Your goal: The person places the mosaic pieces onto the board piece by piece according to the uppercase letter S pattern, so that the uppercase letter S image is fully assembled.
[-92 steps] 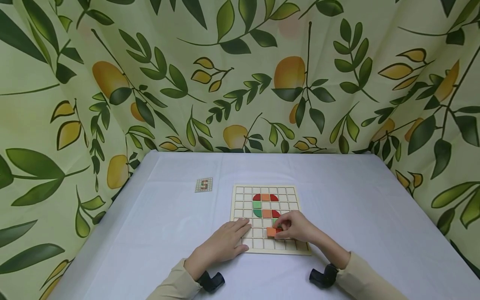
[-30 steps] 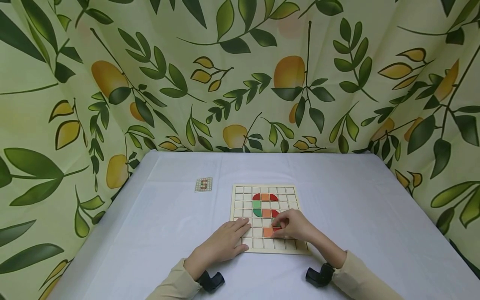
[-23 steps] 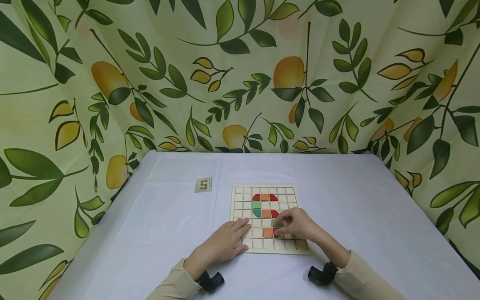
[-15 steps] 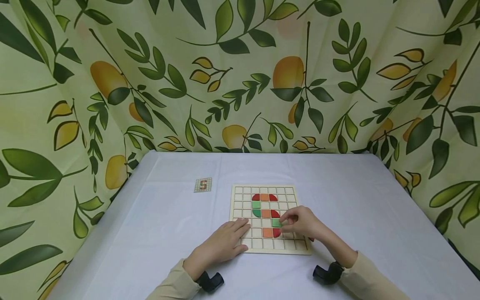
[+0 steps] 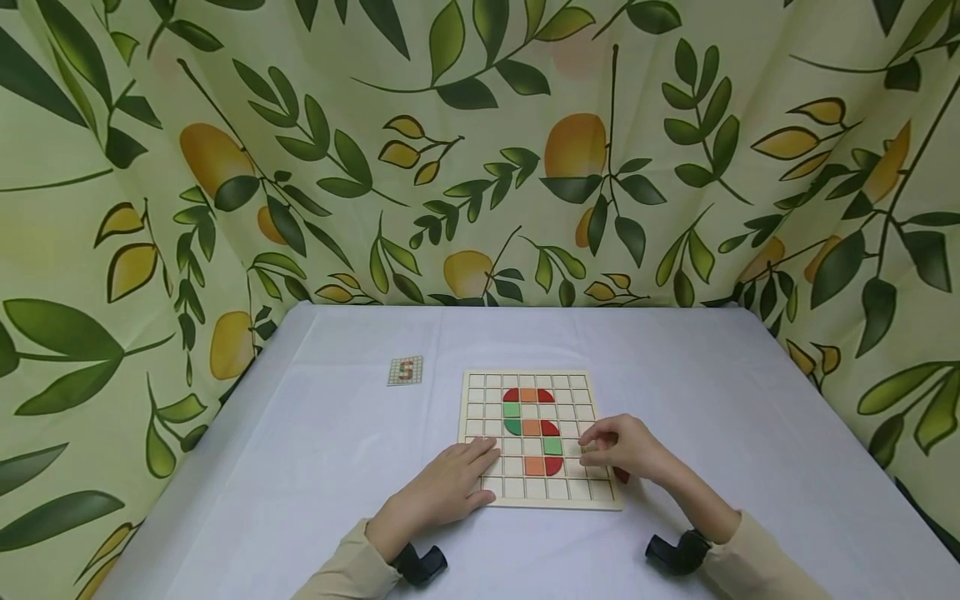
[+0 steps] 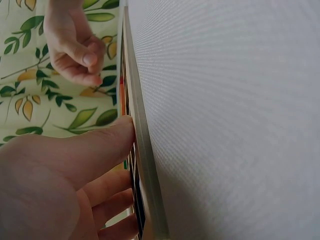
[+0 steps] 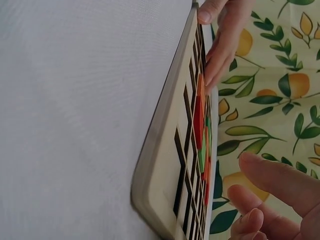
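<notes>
A square wooden grid board (image 5: 506,492) lies on the table, with red, orange and green tiles set in an S-like pattern. The lowest row holds an orange tile (image 5: 534,466) and a round-cornered red tile (image 5: 553,466), under a green tile (image 5: 552,447). My left hand (image 5: 453,479) rests on the board's left side, fingers extended and thumb at the edge. Above the board's right part hovers my right hand (image 5: 626,448), fingers loosely bent, thumb and index apart, holding nothing. A red piece (image 5: 622,475) peeks out below it, mostly hidden; whether it lies on the table cannot be told.
A small card (image 5: 406,370) with a similar tile pattern lies left of the board's far corner. White cloth covers the table (image 5: 337,433). A leaf-patterned curtain (image 5: 480,167) hangs behind and at the sides. Black wrist devices (image 5: 677,553) sit under both wrists.
The orange and red tiles, earlier tilted under my right fingers, now lie flat in the grid. My right hand has let go and moved right. My left hand stays put.
</notes>
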{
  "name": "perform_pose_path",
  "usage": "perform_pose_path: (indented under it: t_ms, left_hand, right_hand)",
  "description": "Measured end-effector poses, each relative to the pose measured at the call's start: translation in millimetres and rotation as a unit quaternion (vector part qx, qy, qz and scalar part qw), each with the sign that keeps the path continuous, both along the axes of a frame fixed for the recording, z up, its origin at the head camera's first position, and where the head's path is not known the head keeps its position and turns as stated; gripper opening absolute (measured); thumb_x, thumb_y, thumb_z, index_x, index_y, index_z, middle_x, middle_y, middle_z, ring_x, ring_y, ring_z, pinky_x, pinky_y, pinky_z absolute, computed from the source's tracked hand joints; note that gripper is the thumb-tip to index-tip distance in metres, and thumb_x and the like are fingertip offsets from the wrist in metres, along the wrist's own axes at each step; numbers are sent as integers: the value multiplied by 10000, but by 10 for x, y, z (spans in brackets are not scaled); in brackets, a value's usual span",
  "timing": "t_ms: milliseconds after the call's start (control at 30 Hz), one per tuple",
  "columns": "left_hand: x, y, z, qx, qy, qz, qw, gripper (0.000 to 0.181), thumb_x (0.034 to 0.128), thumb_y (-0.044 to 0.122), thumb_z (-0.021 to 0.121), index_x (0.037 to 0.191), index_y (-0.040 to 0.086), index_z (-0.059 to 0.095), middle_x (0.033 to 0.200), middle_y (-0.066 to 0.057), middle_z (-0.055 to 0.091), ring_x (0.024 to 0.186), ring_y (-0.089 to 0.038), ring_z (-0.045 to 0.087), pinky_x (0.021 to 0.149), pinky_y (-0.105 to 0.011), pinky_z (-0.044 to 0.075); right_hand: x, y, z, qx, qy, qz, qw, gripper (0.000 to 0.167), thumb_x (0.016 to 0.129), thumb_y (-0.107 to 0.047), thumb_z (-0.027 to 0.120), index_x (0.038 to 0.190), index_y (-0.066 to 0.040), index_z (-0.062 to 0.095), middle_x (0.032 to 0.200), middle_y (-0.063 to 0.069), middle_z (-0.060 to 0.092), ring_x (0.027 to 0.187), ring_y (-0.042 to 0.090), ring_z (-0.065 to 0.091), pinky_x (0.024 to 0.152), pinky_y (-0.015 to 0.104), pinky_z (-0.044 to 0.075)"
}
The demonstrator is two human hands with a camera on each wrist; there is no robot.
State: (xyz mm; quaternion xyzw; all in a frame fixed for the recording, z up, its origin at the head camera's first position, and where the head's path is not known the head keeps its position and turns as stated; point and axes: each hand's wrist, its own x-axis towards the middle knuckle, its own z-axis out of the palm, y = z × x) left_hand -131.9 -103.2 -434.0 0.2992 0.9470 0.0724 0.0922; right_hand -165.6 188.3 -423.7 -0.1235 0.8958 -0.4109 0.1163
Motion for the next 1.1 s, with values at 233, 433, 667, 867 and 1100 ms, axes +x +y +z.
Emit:
perform_pose_path:
  t_ms: [233,433,667,867,1100]
  left_hand:
    - [-11,-7,-19,-11,11,9,10000,594,953,401,547,1469,144,406,1569,-20,367,1453,-219,363,1187,-397,343]
    - [-11,-6,-18,18,-2,-6,10000,592,955,398,544,1471,145,403,1572,-18,363,1457,-217,356,1191,-394,337]
    - [0,0,-2,35,66,-56,10000,591,948,387,562,1462,132,417,1561,-32,380,1446,-229,374,1180,-407,351]
    - [-2,1,-15,-49,21,54,10000,605,945,414,556,1472,159,404,1571,-5,365,1458,-206,356,1193,-397,338]
    - [-3,0,-17,-56,16,43,10000,606,947,416,551,1475,158,400,1574,-7,360,1461,-207,352,1193,-398,337]
  right_hand:
    - [17,61,-2,71,-14,-131,9999,233,728,-147,816,893,-9,725,622,-36,449,592,67,406,497,171,326]
    - [36,125,-29,185,35,-204,9996,233,723,-150,820,885,-11,727,637,-35,464,609,62,412,507,168,335]
    - [83,176,-38,315,-47,-422,9986,227,721,-145,820,882,-16,726,639,-14,470,637,105,423,513,183,333]
    - [82,223,-62,373,-165,-606,9973,229,713,-151,825,881,-25,732,629,-24,460,629,102,421,510,184,330]
    - [106,293,-64,488,-152,-678,9964,242,700,-143,826,883,-20,726,625,-21,457,615,99,415,508,185,319]
